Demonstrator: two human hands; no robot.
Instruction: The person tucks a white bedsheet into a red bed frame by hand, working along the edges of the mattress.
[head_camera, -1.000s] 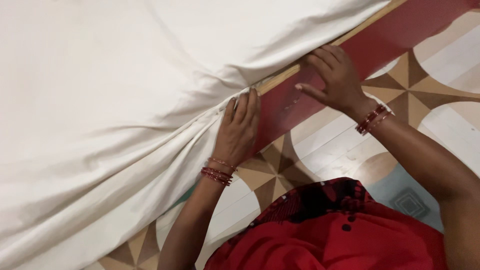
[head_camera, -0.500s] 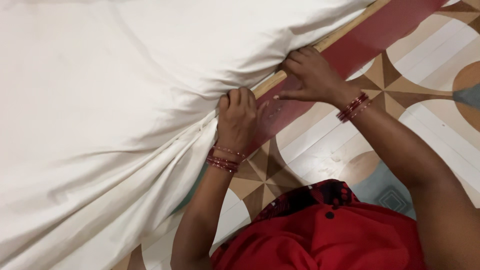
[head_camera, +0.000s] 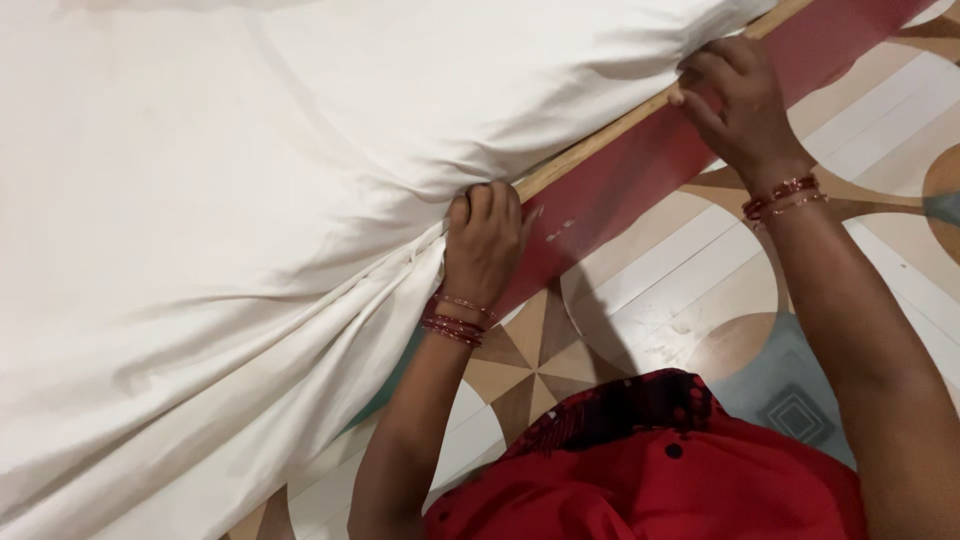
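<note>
A large white bed sheet (head_camera: 250, 200) covers a mattress and hangs in folds over the side of a bed. My left hand (head_camera: 482, 245) is at the sheet's edge with its fingertips pushed in under the mattress, just above the wooden rail (head_camera: 600, 145) of the red bed frame (head_camera: 640, 180). Further along the same rail, my right hand (head_camera: 735, 100) presses its fingers into the sheet's edge. Both wrists wear red bangles.
Below the bed lies a floor (head_camera: 660, 290) patterned with tan, white and brown shapes. My red garment (head_camera: 650, 470) fills the bottom middle of the view. The loose sheet drapes down to the floor at the lower left.
My right hand has moved up and right along the rail, away from the left hand. My left hand's fingers have gone deeper under the mattress edge. The view has shifted slightly.
</note>
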